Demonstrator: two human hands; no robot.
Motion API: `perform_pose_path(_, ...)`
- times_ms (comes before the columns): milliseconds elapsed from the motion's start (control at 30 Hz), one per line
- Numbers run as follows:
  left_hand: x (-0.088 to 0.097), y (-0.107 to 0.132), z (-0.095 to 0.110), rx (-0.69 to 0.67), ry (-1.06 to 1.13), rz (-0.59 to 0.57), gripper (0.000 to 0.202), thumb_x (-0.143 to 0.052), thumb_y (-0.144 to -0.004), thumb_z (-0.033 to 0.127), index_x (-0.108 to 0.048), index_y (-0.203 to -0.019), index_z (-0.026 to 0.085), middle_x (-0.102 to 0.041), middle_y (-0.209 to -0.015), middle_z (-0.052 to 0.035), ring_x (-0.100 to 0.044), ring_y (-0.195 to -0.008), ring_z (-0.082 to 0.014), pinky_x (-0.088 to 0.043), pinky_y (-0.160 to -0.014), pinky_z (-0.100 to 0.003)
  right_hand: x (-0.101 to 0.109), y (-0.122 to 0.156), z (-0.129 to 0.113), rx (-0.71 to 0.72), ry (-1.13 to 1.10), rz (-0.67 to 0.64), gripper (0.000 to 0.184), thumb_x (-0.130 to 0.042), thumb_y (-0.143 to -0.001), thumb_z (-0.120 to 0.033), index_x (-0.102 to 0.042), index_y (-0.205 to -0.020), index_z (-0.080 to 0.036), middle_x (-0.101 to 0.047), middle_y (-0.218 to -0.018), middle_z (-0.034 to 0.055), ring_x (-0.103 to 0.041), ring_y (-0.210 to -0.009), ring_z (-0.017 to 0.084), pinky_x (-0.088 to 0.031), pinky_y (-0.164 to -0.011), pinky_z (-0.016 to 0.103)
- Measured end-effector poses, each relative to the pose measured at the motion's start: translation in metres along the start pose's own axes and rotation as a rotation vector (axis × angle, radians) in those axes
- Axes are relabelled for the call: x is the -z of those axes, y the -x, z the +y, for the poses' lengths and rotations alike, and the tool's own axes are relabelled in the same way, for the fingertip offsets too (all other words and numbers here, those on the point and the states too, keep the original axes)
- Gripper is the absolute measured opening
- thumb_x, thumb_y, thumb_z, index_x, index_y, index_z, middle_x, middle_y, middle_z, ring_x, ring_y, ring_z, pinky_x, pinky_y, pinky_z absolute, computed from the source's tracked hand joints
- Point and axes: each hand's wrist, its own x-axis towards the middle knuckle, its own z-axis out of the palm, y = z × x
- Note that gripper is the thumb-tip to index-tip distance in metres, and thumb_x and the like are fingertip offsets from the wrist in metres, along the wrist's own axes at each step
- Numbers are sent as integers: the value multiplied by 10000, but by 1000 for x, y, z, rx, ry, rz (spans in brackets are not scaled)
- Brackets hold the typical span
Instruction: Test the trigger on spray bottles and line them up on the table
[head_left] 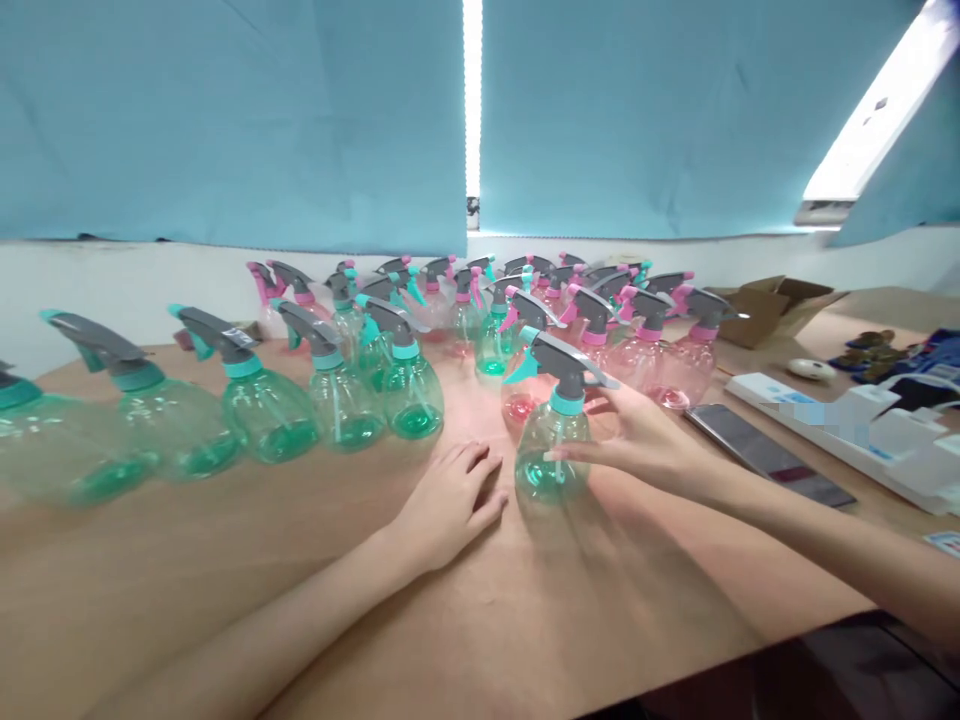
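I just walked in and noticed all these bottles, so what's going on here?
A person's right hand grips a green spray bottle with a grey and teal spray head, held upright. The left hand lies palm down on the table, nothing visible in it. More green bottles stand in a row toward the left; pink bottles stand beyond the held one, toward the right.

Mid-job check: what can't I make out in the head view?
All in the head view:
Right hand: some fingertips, behind the held bottle.
Red bottle: partly covered by the held bottle.
Far-left bottle: spray head cut off by the left edge.
Back bottles: exact count, hidden by nearer ones.
Phone: screen content, too blurred.
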Motion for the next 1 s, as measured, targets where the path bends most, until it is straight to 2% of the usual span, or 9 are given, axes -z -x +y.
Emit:
perform_pose_path(100, 3, 10, -6, -3, -1, 11, 361, -492, -950, 325, -550, -1256, 142, -518, -1349, -141, -465, -1249, -300, -370, -1039, -448, 0, -2, 1, -59, 80, -14, 508, -735, -683, -534, -600, -1062, -223, -665, -991, 68, -635, -897, 258, -526, -737, 382)
perform_pose_path(167, 6, 18, -10, 0, -2, 16, 351, -494, -948, 318, -553, -1253, 152, -527, -1345, -132, -470, -1245, -299, -380, -1030, -447, -6, -10, -1, -51, 107, -22, 470, -735, -687, -522, -617, -1021, -213, -662, -970, 66, -630, -886, 251, -513, -734, 375)
perform_pose_path(333, 17, 35, -17, 28, -6, 30, 330, -480, -950, 306, -558, -1241, 169, -550, -1323, -122, -499, -1215, -300, -409, -997, -458, -32, -40, -11, 24, 185, 18, 384, -722, -715, -456, -621, -971, -189, -662, -933, 61, -615, -826, 219, -483, -715, 345)
perform_pose_path(500, 20, 38, -16, 41, -2, 27, 314, -511, -933, 290, -578, -1209, 157, -560, -1305, -131, -508, -1203, -297, -419, -993, -457, -57, -68, -18, 41, 245, 54, 351, -690, -744, -430, -627, -964, -164, -671, -966, 102, -594, -928, 264, -455, -782, 382)
perform_pose_path(700, 21, 38, -14, 60, 5, 18, 323, -536, -921, 277, -588, -1207, 137, -586, -1264, -146, -525, -1179, -301, -420, -993, -470, -67, -88, -19, 31, 271, 26, 340, -674, -760, -463, -650, -940, -176, -697, -957, 97, -632, -895, 256, -473, -755, 364)
perform_pose_path(767, 20, 38, -14, 65, 5, 13, 334, -539, -921, 272, -582, -1220, 130, -583, -1269, -148, -522, -1181, -299, -416, -997, -471, -68, -92, -18, 26, 285, 26, 354, -668, -768, -458, -648, -969, -167, -700, -990, 112, -649, -893, 264, -481, -757, 368)
perform_pose_path(900, 20, 38, -14, 68, 6, -3, 357, -543, -923, 270, -572, -1239, 106, -571, -1288, -160, -505, -1199, -303, -410, -1001, -477, -72, -99, -16, 21, 323, 41, 529, -676, -774, -437, -577, -1160, -89, -677, -1105, 194, -644, -1009, 333, -489, -823, 418)
perform_pose_path(1000, 20, 39, -14, 73, 8, -4, 351, -541, -923, 271, -574, -1237, 117, -564, -1301, -159, -492, -1216, -306, -408, -1002, -484, -74, -103, -14, 23, 354, 40, 592, -689, -774, -430, -545, -1213, -60, -660, -1141, 225, -625, -1070, 361, -488, -856, 434)
